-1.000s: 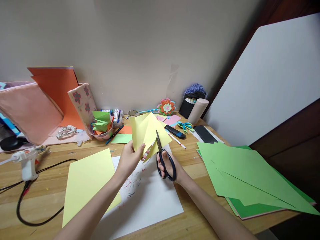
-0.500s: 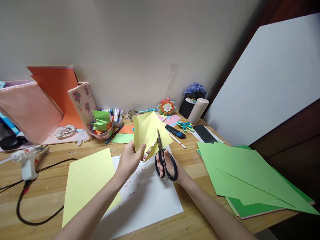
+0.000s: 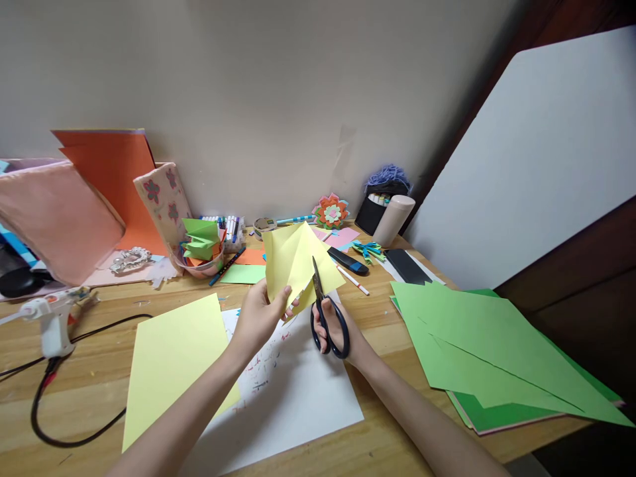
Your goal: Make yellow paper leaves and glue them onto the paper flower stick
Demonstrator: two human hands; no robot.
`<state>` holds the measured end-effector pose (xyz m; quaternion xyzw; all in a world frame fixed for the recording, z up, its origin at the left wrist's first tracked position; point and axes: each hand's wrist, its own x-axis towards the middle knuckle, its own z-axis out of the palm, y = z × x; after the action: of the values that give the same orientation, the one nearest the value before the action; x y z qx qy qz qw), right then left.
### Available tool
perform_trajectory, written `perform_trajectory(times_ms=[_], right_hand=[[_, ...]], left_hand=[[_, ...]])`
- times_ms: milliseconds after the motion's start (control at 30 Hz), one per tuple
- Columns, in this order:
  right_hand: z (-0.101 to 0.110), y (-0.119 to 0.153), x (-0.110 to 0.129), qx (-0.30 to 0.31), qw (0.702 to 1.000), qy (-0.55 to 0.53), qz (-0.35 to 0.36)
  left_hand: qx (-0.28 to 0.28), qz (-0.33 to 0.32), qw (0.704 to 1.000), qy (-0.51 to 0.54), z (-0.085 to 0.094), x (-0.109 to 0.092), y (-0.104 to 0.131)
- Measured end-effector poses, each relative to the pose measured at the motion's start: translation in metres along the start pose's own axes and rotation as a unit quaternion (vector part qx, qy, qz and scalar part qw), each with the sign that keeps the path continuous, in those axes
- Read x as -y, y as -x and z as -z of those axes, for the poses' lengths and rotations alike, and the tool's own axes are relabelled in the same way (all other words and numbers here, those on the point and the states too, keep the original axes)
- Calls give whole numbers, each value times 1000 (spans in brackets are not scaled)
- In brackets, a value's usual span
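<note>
Held up over the desk is a creased sheet of yellow paper (image 3: 288,255), pinched along its lower left by my left hand (image 3: 265,308). My right hand (image 3: 342,331) grips black-handled scissors (image 3: 322,318), thumb and fingers through the loops. Their blades point upward and lie against the paper, beside a cut edge. How far the blades are apart is hard to see. Beneath both hands lies a white sheet (image 3: 293,397) with red and dark marks. Another yellow sheet (image 3: 173,364) rests flat to the left.
On the left sit a white glue gun (image 3: 54,324) with a black cable and a tub (image 3: 201,265) of paper scraps. Green sheets (image 3: 477,344) are stacked at right. Behind are a paper flower (image 3: 332,211), a tumbler (image 3: 395,220), a phone (image 3: 407,266) and a utility knife (image 3: 348,260).
The scissor handles have come closer together as my right hand closes slightly. My left hand and the yellow paper stay almost in place.
</note>
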<state>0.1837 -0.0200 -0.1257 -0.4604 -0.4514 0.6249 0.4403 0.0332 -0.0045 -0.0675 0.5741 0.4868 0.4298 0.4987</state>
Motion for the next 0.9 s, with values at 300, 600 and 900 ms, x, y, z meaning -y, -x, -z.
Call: perform_trajectory(times_ms=[300, 600, 900], right_hand=[[0, 3, 1, -9, 999, 36, 25], [-2, 0, -1, -11, 1000, 25, 3], [-4, 11, 25, 105, 982, -28, -157]], left_hand=[[7, 5, 1000, 22, 1, 4, -1], [4, 15, 1000, -1, 2, 1, -2], [-65, -106, 947, -296, 21, 9, -10]])
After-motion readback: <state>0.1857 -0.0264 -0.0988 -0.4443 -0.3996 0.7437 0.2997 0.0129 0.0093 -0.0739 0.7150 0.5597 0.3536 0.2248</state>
